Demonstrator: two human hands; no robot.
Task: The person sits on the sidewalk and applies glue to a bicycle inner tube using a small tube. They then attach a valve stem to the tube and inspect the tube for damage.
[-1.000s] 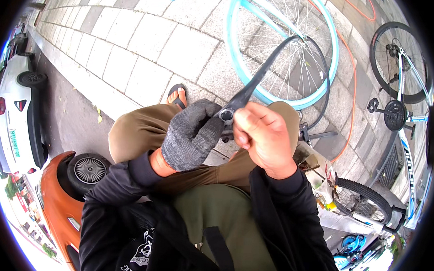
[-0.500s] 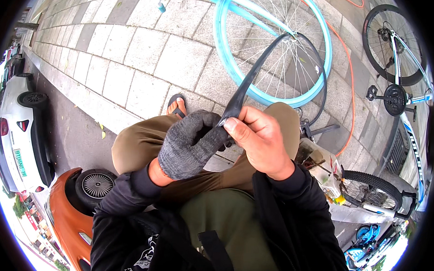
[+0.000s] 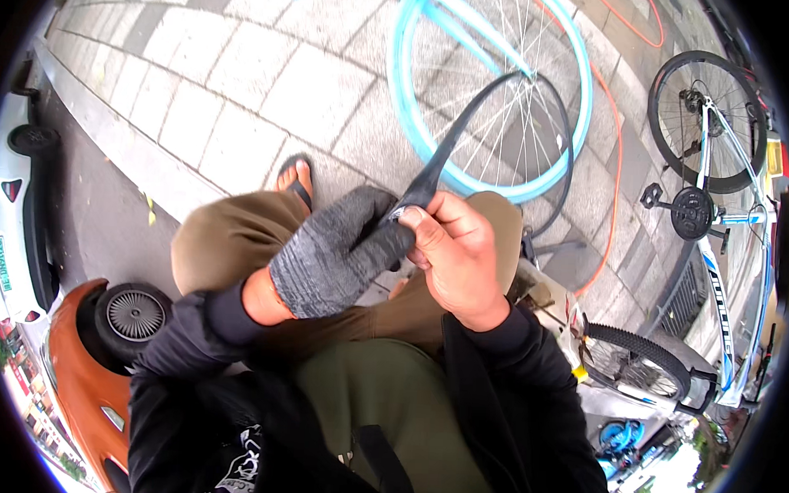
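A black bicycle inner tube (image 3: 434,170) runs from my hands up and across the spokes of a light-blue bicycle wheel (image 3: 398,81), then loops back down on the right. My left hand (image 3: 333,255), in a grey knit glove, pinches the tube's near part. Bare, my right hand (image 3: 462,256) grips the same spot, its thumb pressed on a small pale patch of the tube. The two hands touch or nearly touch above my lap. What lies under the fingers is hidden.
A white and blue bicycle (image 3: 717,214) lies at the right. An orange hose (image 3: 617,167) crosses the paving. Beside my right knee is a pale container (image 3: 553,308) with odds and ends. An orange car (image 3: 77,366) and a white car (image 3: 13,207) stand at the left.
The view has shifted, so the bicycles, cars and my hands sit differently in it. Both hands keep their hold on the inner tube, with little change in the fingers.
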